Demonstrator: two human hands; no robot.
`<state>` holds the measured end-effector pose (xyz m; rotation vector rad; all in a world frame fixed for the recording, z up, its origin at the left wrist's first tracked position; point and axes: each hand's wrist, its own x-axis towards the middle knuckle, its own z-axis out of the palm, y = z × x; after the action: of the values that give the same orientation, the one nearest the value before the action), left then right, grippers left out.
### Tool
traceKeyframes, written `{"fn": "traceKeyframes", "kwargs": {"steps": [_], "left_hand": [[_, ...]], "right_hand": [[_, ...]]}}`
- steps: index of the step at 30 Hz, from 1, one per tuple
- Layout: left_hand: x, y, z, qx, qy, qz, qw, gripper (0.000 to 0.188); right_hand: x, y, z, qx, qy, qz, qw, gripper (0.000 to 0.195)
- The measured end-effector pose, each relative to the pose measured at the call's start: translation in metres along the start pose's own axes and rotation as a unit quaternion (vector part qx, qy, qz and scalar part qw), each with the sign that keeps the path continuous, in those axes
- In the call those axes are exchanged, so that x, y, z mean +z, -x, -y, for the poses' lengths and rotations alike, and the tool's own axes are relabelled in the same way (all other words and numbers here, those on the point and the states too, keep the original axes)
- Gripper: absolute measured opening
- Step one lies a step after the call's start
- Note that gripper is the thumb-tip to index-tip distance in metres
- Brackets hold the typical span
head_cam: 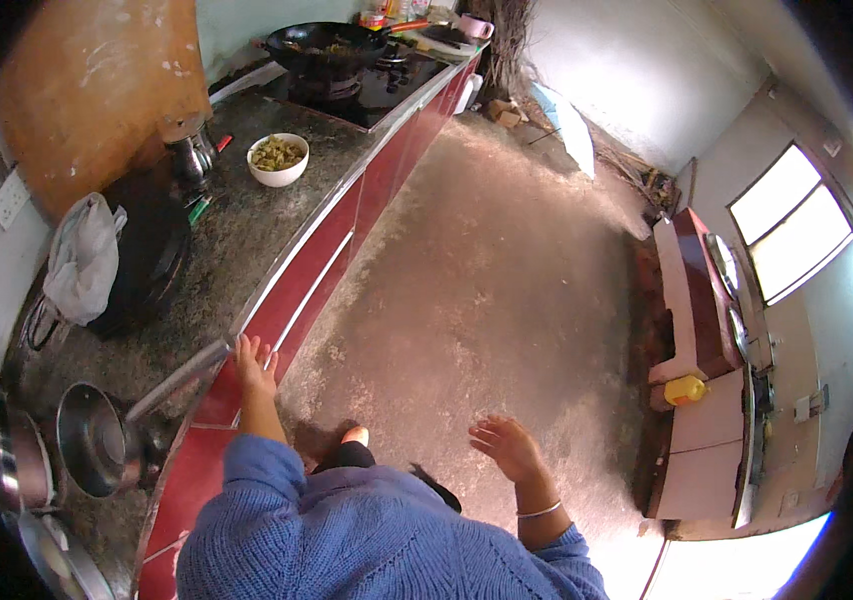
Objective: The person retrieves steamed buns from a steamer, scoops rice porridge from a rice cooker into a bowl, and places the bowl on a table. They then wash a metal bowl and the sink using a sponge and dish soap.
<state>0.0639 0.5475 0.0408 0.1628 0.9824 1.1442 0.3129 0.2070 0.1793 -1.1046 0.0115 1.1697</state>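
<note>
My left hand (254, 365) is beside the counter's edge with its fingers apart, holding nothing. Its fingertips are close to the handle end of a dark saucepan (96, 442); I cannot tell whether they touch it. Over the floor, my right hand (507, 445) hangs with spread fingers and nothing in it. Farther along the stone-patterned counter (235, 247) stands a white bowl (276, 176) with chopped food in it. Beyond that, a black wok (325, 56) with some food inside sits on the gas hob (366, 101).
Red cabinet fronts (314, 300) run along my left. A plastic bag (85, 259) rests by a round black appliance (145, 247). More metal pots (25, 457) stand at the near left. Across the concrete floor (501, 285) is a low tiled stove structure (704, 442) with a yellow container (685, 390).
</note>
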Motion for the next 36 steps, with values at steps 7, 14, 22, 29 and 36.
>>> {"fn": "traceKeyframes", "kwargs": {"steps": [7, 14, 22, 29, 36], "left_hand": [[0.0, -0.069, 0.011, 0.061, 0.195, -0.127, 0.971, 0.028], [0.003, -0.076, 0.02, 0.232, 0.182, -0.157, 0.942, 0.016], [0.009, -0.035, 0.048, 0.252, 0.18, -0.189, 0.932, 0.013], [0.033, 0.034, 0.104, 0.268, 0.122, -0.182, 0.938, 0.01], [0.052, 0.106, 0.151, 0.201, 0.05, -0.285, 0.936, 0.015]], "right_hand": [[-0.009, -0.088, 0.057, 0.087, 0.05, 0.003, 0.995, 0.025], [-0.009, -0.199, 0.124, 0.187, 0.173, 0.106, 0.961, 0.022], [0.03, -0.286, 0.204, 0.195, 0.287, 0.135, 0.928, 0.019], [0.102, -0.344, 0.205, 0.112, 0.335, 0.21, 0.912, 0.018], [0.152, -0.429, 0.13, -0.005, 0.472, 0.271, 0.839, 0.016]]}}
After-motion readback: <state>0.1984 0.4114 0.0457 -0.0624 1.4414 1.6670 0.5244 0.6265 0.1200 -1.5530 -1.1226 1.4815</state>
